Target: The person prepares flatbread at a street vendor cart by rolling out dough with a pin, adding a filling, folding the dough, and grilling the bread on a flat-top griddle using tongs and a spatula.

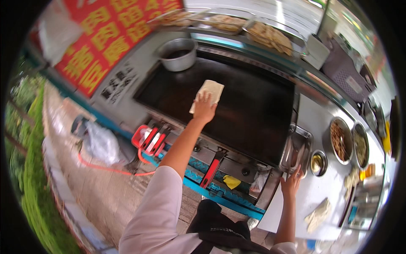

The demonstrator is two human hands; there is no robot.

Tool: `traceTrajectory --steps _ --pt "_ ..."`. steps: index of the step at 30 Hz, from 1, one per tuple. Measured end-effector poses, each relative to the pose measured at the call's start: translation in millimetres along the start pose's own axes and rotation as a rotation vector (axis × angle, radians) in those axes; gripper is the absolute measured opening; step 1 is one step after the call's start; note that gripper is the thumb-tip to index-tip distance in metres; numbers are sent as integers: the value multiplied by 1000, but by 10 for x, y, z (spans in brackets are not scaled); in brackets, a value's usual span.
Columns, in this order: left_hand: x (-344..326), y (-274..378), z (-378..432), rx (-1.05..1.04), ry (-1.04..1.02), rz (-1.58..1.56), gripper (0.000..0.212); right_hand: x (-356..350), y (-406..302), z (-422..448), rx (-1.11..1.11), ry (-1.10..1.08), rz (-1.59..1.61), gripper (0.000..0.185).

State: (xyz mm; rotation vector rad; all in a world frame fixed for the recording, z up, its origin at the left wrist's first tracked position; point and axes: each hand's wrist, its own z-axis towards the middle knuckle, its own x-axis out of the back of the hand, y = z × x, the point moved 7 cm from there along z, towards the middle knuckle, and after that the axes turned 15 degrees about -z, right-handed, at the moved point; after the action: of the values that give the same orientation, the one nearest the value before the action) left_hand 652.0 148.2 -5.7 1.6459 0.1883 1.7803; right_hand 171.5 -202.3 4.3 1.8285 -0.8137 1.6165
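My left hand [204, 109] lies over a flat, pale rectangle of dough [213, 89] on the dark griddle [247, 104]. Its fingers are spread across the near part of the dough, while the far end shows beyond them. To the right, my right hand [291, 183] is at the near end of a rectangular steel tray [309, 139], thumb and fingers apart. Whether it touches the tray's rim is not clear. A small metal bowl [319, 163] with yellowish liquid stands just beside that tray.
An aluminium pot [177, 54] sits on the griddle's far left corner. Trays of flatbreads [269, 36] line the shelf behind. On the right counter are a bowl of brown filling [339, 141], a bowl of greenish filling [360, 146] and dough [318, 214]. Red-handled tools [210, 173] lie in front.
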Motion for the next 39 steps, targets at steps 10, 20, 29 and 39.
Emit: traceTrajectory --steps 10,20,29,39 --pt "-788 109 451 59 -255 151 82 633 59 -796 -198 -179 763 50" --pt "-298 856 834 -5 -67 -413 68 725 -1510 -906 -37 -765 1190 35" --pt "1516 -463 -844 182 120 -744 59 489 -2325 -689 -170 -727 1276 32" --pt "1471 -511 -1918 248 42 -970 57 -117 -3778 1195 -136 -498 1532 27"
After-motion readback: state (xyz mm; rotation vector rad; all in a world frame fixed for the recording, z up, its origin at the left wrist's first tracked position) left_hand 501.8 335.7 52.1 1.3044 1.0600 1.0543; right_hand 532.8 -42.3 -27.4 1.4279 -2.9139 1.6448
